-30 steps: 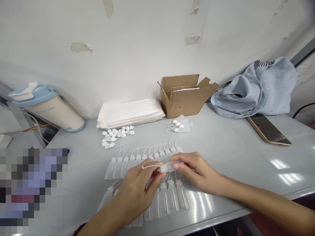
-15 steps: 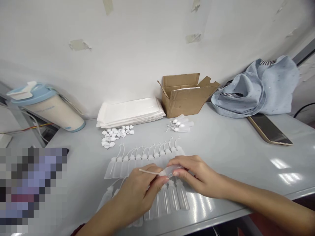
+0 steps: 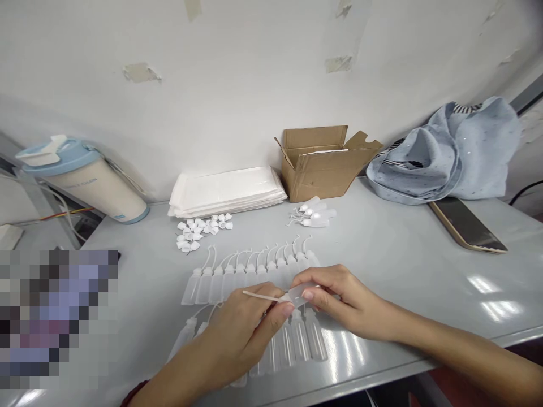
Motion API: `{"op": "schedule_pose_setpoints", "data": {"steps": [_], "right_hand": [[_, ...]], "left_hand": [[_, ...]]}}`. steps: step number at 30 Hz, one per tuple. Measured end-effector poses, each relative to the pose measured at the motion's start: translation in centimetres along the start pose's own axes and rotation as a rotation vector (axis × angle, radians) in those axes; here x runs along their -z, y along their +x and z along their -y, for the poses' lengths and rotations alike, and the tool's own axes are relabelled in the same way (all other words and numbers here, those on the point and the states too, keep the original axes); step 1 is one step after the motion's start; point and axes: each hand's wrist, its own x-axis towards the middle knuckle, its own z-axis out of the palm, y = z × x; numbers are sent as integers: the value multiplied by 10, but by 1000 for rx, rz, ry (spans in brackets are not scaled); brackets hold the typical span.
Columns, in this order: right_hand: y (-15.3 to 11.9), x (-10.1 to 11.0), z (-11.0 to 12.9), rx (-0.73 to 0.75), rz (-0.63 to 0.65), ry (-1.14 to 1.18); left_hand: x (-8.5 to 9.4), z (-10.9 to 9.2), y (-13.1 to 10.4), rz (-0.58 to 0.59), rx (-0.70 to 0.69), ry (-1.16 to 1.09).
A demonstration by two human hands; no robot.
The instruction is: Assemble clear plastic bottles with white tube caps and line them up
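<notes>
Translucent plastic bottle [image 3: 300, 294] is between the two hands, raised over the grey desk [image 3: 394, 265], long axis roughly crosswise to the person, neck pointing left, base right and angled slightly away. Right hand [image 3: 350, 302] has the body: thumb on the near side, index finger curled over the far side, fingers closed to the bottle's width. Left hand [image 3: 240, 325] is at the neck end, thumb and index finger closed down to a narrow pinch around it; exact contact under the fingers is hidden, and so are the other fingertips. Thin strap [image 3: 261, 295] runs on from the neck, same line as the bottle more or less, out left over the left index finger, free end in the air. Neither hand is clearly nearer, they split it: left owns neck, right owns body, thumbs close together but apart. Key relation IMO is that crosswise axis, since the back row [image 3: 216, 284] and front row [image 3: 314, 336] of similar bottles lie with necks pointing away from the person, so the held one sits roughly square to them, above the gap between rows, left forearm covering part of the front row
</notes>
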Motion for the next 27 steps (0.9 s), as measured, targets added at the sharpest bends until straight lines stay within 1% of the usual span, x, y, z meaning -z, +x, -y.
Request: {"op": "schedule_pose_setpoints", "data": {"steps": [2, 5, 6, 8, 10, 12, 17, 22, 24, 27], "right_hand": [[0, -1, 0, 26, 3, -45], [-1, -2, -2, 58, 0, -111], [-1, -3, -2, 59, 0, -119], [-1, -4, -2, 36, 3, -107], [-1, -3, -1, -12, 14, -68], [0, -2, -1, -70, 19, -24], [1, -1, -4, -216, 34, 93], [2, 0, -7, -258, 47, 173], [3, 1, -7, -247, 42, 200], [2, 1, -5, -218, 26, 207]], "left_hand": [[-6, 3, 0, -43, -78, 119], [-15, 8, 0, -193, -301, 429], [-16, 8, 0, -222, -358, 514], [-17, 6, 0, -271, -436, 632], [-16, 3, -1, -312, -469, 693], [-14, 0, -1, -341, -474, 702], [-16, -1, -5, -369, -459, 624], [-17, 5, -3, -388, -406, 513], [-14, 5, 0, -355, -347, 409], [-8, 4, 1, -252, -222, 250]]}}
